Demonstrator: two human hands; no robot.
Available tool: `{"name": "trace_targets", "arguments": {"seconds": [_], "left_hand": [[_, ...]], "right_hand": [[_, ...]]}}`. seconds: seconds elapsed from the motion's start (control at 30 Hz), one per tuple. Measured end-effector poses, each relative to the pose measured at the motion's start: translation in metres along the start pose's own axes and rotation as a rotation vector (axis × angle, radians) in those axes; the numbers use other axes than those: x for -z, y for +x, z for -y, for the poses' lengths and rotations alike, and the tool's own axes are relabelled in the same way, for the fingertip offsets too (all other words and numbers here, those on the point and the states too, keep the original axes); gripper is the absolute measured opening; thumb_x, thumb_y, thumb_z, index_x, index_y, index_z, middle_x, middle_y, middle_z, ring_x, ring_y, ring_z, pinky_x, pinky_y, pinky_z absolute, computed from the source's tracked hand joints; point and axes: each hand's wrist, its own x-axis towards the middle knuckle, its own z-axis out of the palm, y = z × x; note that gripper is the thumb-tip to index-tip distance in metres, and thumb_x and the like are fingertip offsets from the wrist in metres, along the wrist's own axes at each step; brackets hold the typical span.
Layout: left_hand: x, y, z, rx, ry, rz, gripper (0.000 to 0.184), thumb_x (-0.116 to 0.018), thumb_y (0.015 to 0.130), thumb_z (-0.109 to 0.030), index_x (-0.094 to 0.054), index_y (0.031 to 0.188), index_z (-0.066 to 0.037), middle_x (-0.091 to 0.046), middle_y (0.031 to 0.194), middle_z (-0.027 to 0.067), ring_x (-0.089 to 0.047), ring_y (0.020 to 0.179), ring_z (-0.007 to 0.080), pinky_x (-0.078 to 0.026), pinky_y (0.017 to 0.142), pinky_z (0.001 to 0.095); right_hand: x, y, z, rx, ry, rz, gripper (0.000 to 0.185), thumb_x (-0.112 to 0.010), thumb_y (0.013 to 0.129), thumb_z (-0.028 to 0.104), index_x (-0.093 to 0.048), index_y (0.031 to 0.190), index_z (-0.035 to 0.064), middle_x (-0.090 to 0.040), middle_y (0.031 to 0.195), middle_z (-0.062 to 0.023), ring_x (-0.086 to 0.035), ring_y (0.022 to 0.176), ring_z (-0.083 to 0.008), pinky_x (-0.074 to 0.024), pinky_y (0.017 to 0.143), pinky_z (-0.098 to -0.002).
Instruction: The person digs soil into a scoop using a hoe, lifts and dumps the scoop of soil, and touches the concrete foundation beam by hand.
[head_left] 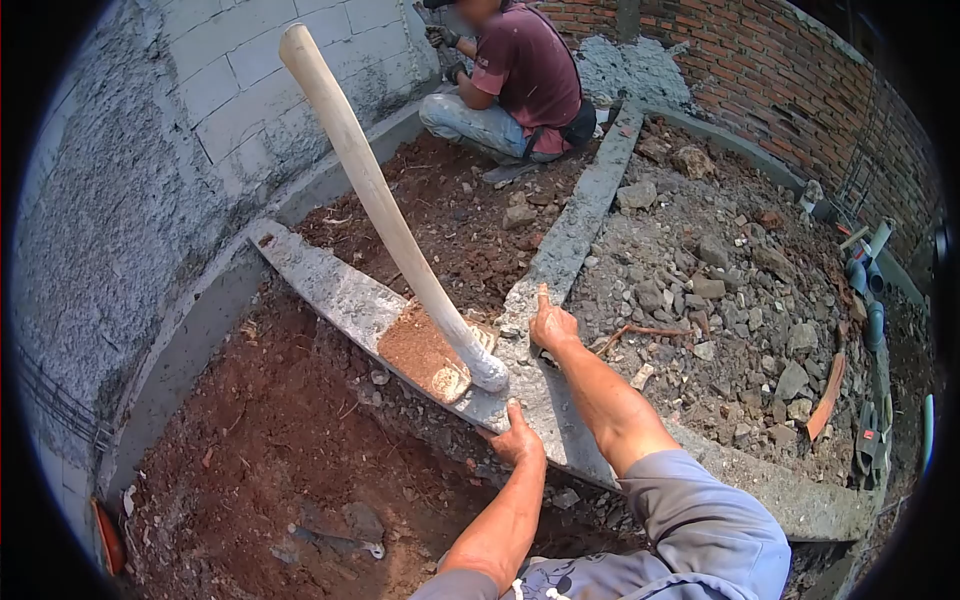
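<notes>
One left hand (518, 440) and one right hand (552, 325), both bare, are at the concrete beam (760, 480) around the middle of the frame, and a hoe-like tool (372, 195) lies just past them to the left. From my end, its wooden handle leans up from near the center to the upper left, its lower end just beyond the left thumb. The flat, brown, dirt-caked blade (412, 340) rests on the beam, a bit further left. Neither hand seems to be on the tool.

Left hand is at the beam's near edge, thumb up, other fingers mostly tucked out of my view, so I can't tell if it's really gripping. Right hand is a little higher and further right, where a second beam (580, 215) joins in, index finger pointing up the frame. Its other fingers are hidden, so can't call that one either.

Reddish soil (290, 420) fills the lower left, rubble (715, 270) the right. Something metal (340, 540) sits in the dirt at lower left, maybe a small tool, but it's too murky to say. Top center, a person (525, 80) in a maroon shirt crouches by the block wall (270, 60).
</notes>
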Motion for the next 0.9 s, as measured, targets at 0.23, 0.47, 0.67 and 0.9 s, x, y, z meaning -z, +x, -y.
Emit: {"name": "trace_targets", "arguments": {"seconds": [0.23,0.47,0.67,0.9], "left_hand": [[-0.005,0.008,0.008,0.047,0.048,-0.002,0.096,-0.072,0.074,-0.049,-0.027,0.142,0.002,-0.055,0.120,0.0276,-0.058,0.105,0.0395,-0.044,0.092,0.0437],[-0.006,0.005,0.006,0.019,-0.030,-0.008,0.095,-0.073,0.074,-0.045,-0.026,0.141,0.004,-0.054,0.121,0.0282,-0.057,0.106,0.0391,-0.043,0.093,0.0429],[-0.001,0.002,0.000,0.030,-0.011,0.009,0.093,-0.072,0.075,-0.044,-0.027,0.140,0.005,-0.054,0.121,0.0282,-0.057,0.106,0.0387,-0.043,0.093,0.0426],[-0.003,0.005,0.006,0.025,-0.037,0.008,0.094,-0.073,0.075,-0.044,-0.025,0.141,0.004,-0.055,0.121,0.0276,-0.057,0.107,0.0384,-0.043,0.093,0.0424]], "right_hand": [[0.006,-0.001,0.002,-0.034,0.012,-0.004,0.080,-0.054,0.084,0.028,-0.012,0.148,0.0059,-0.065,0.102,-0.0216,-0.064,0.095,-0.0348,-0.0500,0.083,-0.0431],[-0.002,0.006,-0.003,-0.010,0.007,-0.018,0.082,-0.056,0.083,0.031,-0.011,0.148,0.0055,-0.065,0.105,-0.0215,-0.063,0.097,-0.0350,-0.0495,0.084,-0.0427],[-0.005,0.008,-0.006,0.013,-0.003,-0.028,0.084,-0.057,0.085,0.036,-0.011,0.147,0.0034,-0.065,0.103,-0.0224,-0.062,0.096,-0.0374,-0.0496,0.083,-0.0453],[-0.001,0.004,-0.004,0.038,-0.027,-0.021,0.079,-0.055,0.086,0.034,-0.015,0.147,0.0041,-0.065,0.101,-0.0217,-0.063,0.095,-0.0370,-0.0493,0.082,-0.0453]]}}
